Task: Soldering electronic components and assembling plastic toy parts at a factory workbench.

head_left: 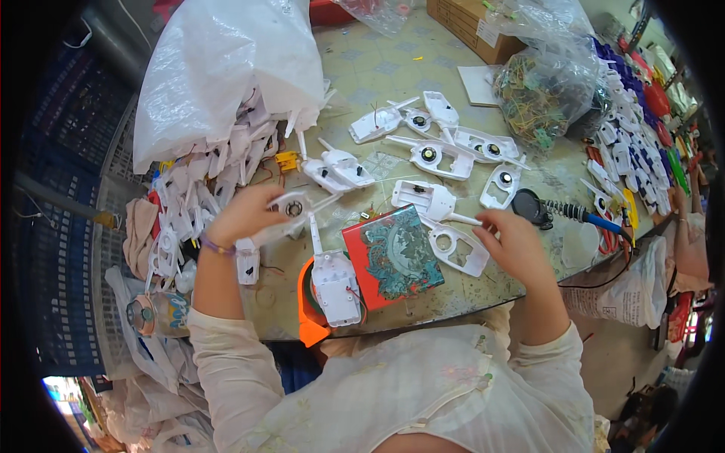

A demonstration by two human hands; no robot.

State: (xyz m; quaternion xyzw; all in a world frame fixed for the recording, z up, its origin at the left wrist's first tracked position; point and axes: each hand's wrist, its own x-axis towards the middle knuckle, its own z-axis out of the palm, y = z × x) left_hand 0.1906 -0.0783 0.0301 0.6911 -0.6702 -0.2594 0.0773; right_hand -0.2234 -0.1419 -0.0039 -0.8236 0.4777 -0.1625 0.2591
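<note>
My left hand is closed on a white plastic shell half with a round speaker set in it. My right hand has its thumb and forefinger at the thin antenna tip of another white shell, pinching it. Below that tip lies a shell half with a round opening. Between my hands sits a red box with a teal patterned top. To its left, an antenna-shaped shell rests over an orange holder. Several speaker-fitted shells lie beyond the box.
A white sack spills shells at the far left. A soldering iron with a blue handle rests in a coil stand at right. Behind it are a clear bag of wires and a cardboard box. Blue crates stand left.
</note>
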